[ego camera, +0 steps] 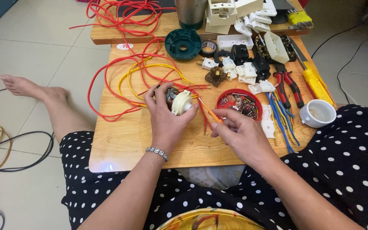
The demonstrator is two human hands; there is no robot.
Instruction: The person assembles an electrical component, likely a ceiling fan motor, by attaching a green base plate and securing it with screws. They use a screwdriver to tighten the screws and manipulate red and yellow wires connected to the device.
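My left hand is shut around a small round cream-and-metal switch part with red and yellow wires coming out of it. It holds the part just above the low wooden table. My right hand pinches a thin orange-handled screwdriver, its tip pointing up-left at the part. A silver bracelet sits on my left wrist.
A red bowl of small metal parts lies right of the hands. Behind it lie red and yellow wire loops, a dark green round housing, white and black plastic parts, red pliers, blue wires, a yellow utility knife and a white cup.
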